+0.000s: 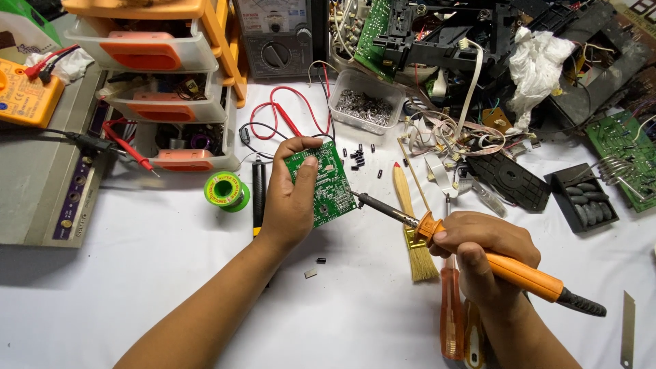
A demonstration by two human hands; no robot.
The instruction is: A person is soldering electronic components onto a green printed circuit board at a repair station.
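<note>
soldering iron tip set against a green circuit board

near the middle of the frame the left hand [290, 201] was clenched on a small green circuit board [326, 184], thumb across its face, holding it tilted above the white bench [137, 287]. the right hand [482, 256], lower right of centre, had its grip closed round the orange handle of a soldering iron [492, 263]; the dark metal shaft ran up and left, and its tip met the right edge of the board.

just beside the right hand a small brush [413, 229] with a yellow wooden handle and pale bristles lay on the bench, and below that hand lay a screwdriver with a clear orange handle [451, 314]. left of the left hand sat a green spool of solder wire [225, 191], with a black pen-like tool [258, 195] between spool and wrist. small black parts [357, 158] were scattered just above the board, and a clear tub of metal bits [365, 102] stood above those.

in the upper left of the frame stood an orange and clear drawer unit [164, 61], a yellow multimeter [24, 96] at the far left edge, with red test leads [280, 116] looping across the bench. the upper right held stripped electronics, a crumpled white rag [536, 61] and another green board [625, 147].
</note>
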